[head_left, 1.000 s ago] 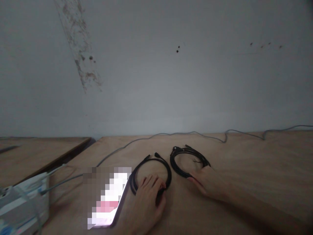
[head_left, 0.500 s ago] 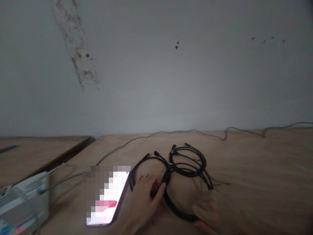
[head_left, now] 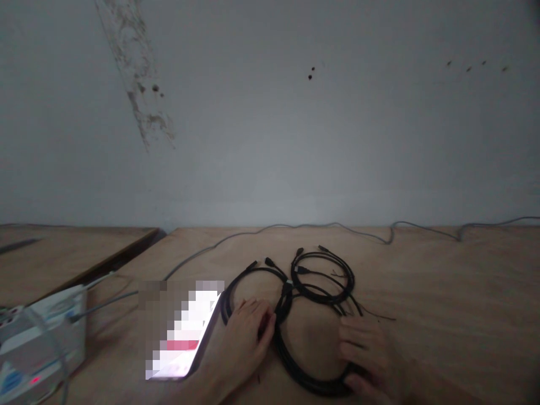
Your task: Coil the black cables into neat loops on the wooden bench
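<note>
Coils of black cable (head_left: 323, 301) lie against one another on the wooden table, with plugs at several cable ends. My left hand (head_left: 248, 337) rests over the near side of the left coil (head_left: 253, 270), fingers bent and thumb against the cable; its fingertips are partly hidden. On the right, my right hand (head_left: 365, 354) curls its fingers round the right side of the nearest cable coil (head_left: 301, 377). A third coil (head_left: 352, 275) lies beyond it, untouched. One black plug (head_left: 287, 288) sits where the coils meet.
A lit phone (head_left: 192, 349), partly pixelated, lies left of my left hand. White power strips or adapters (head_left: 46, 343) with a red light stand at the left edge. A thin grey cable (head_left: 240, 233) runs along the back by the wall (head_left: 270, 140). Another table (head_left: 84, 247) adjoins on the left.
My right hand has shifted up a little and its fingers now curl over the nearest coil. That coil has moved slightly towards me and left. My left hand stays almost in place.
</note>
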Demonstrator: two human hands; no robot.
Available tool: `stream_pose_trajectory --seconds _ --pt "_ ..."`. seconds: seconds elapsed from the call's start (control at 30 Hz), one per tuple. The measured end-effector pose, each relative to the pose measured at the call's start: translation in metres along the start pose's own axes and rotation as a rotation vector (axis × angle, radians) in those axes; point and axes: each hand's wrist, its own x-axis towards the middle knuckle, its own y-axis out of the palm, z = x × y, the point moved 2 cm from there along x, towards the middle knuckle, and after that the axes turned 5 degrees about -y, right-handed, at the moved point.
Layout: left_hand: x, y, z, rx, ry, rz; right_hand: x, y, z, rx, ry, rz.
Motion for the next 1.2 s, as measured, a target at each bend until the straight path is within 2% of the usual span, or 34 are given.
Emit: stream_pose_trajectory --seconds 0.07,0.13,0.23,0.33,0.47,0.57,0.8,1.0,1.1,1.2 --pt "0.000 0.001 0.000 0.012 0.004 0.001 -0.002 -0.006 -0.012 -0.047 0.164 -0.103" --pt "0.000 0.001 0.001 0.019 0.002 0.009 -0.004 -0.011 -0.026 -0.101 0.388 -0.171" --pt "0.001 0.001 0.001 0.031 0.007 0.002 -0.008 -0.013 -0.048 -0.138 0.671 -0.194" --pt "0.002 -0.001 -0.001 0.047 0.004 -0.007 -0.012 -0.010 -0.064 -0.113 0.779 -0.143" --pt "0.004 -0.003 -0.003 0.069 0.005 0.000 -0.014 -0.006 -0.070 -0.034 0.850 0.000" --pt "0.004 -0.002 -0.003 0.074 0.018 0.010 -0.010 -0.008 -0.068 0.032 0.884 0.028" --pt "0.004 -0.005 -0.003 0.050 0.031 -0.022 -0.005 -0.013 -0.060 0.183 0.771 -0.107" --pt "0.002 -0.008 -0.004 0.027 0.040 -0.028 -0.006 -0.011 -0.046 0.258 0.643 -0.087" --pt "0.002 -0.007 -0.005 0.043 0.050 -0.012 -0.009 -0.015 -0.050 0.309 0.705 -0.171" --pt "0.003 -0.005 -0.006 0.048 0.062 0.020 -0.015 -0.021 -0.063 0.303 0.831 -0.340"
